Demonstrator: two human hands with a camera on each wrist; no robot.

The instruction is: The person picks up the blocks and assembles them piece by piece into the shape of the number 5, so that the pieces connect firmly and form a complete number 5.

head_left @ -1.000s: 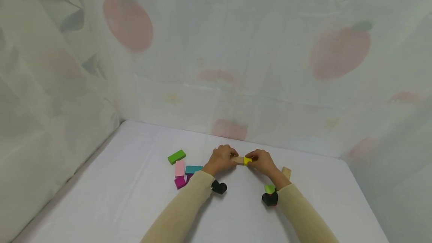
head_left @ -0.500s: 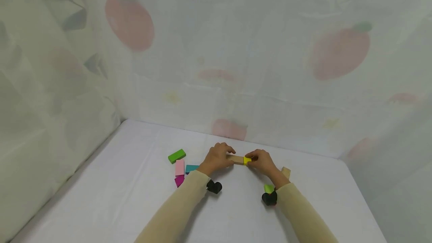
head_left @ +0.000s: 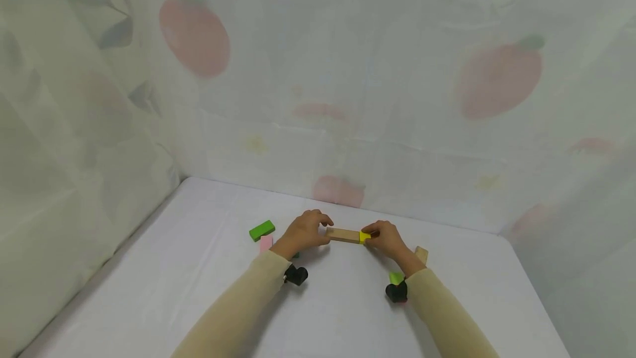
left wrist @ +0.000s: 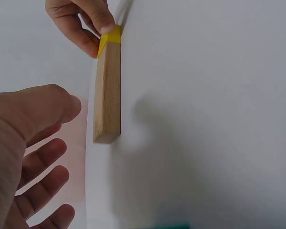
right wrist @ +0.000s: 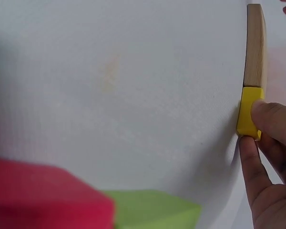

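Note:
In the head view a long plain wooden block lies on the white table, end to end with a small yellow block. My right hand pinches the yellow block between thumb and fingers, which the right wrist view shows at the block's near end. My left hand is beside the wooden block's left end, thumb and fingers spread. The left wrist view shows a gap between those fingers and the wooden block, with nothing in that hand.
A green block and a pink block lie left of my left forearm, which hides others. By my right wrist are another wooden block, a lime block and a red block. A fruit-print curtain hangs behind the table.
My left hand has let go of the wooden block and moved left, uncovering the block's length and covering more of the left-hand blocks. My right hand stays on the yellow block.

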